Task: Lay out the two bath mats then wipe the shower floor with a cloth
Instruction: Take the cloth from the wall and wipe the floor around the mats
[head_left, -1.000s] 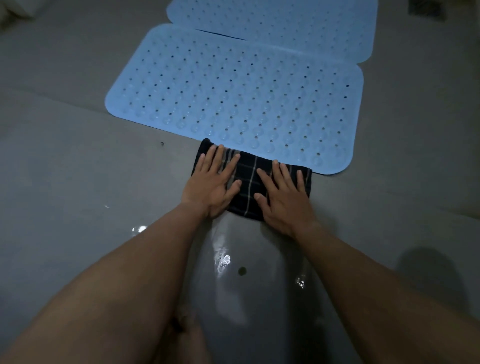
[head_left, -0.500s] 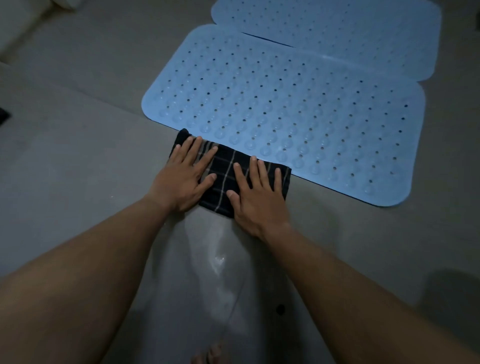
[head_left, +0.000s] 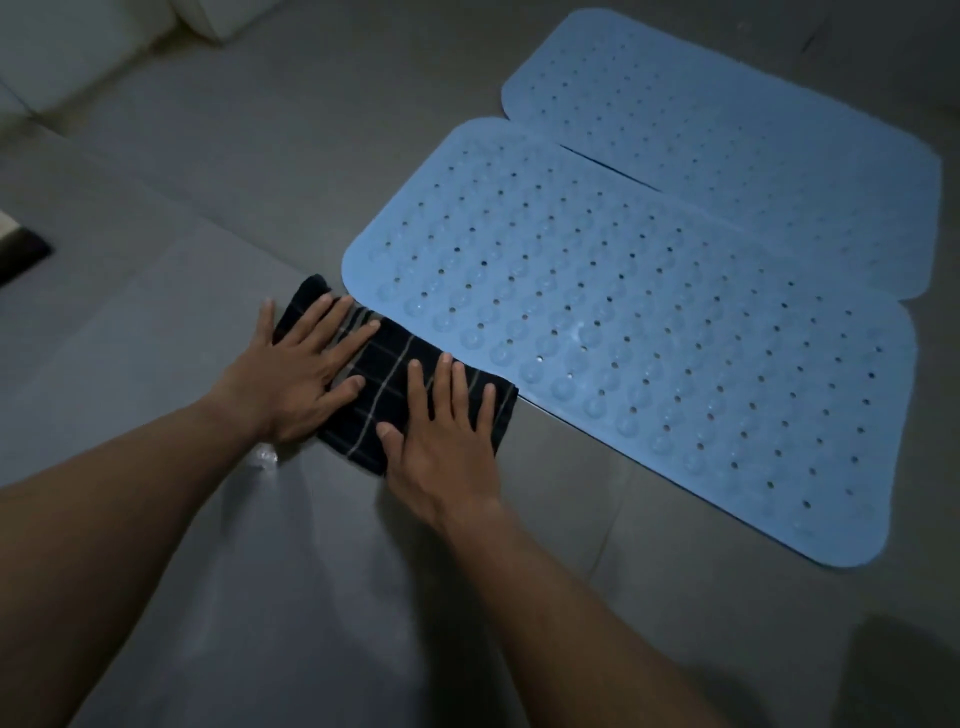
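Pressing flat: left hand (head_left: 291, 379), fingers straight and spread, little finger on grey tiled floor (head_left: 156, 338), the rest on folded dark checked cloth (head_left: 387, 382), centre-left of frame. Right hand (head_left: 441, 441) equally flat on it; neither grips anything. Nearer light-blue perforated rubber bath mat (head_left: 649, 364) lies just beside the cloth, farther matching mat (head_left: 753, 156) upper right.

Two bath mats (head_left: 649, 374), one cloth (head_left: 387, 397), two hands (head_left: 291, 384).
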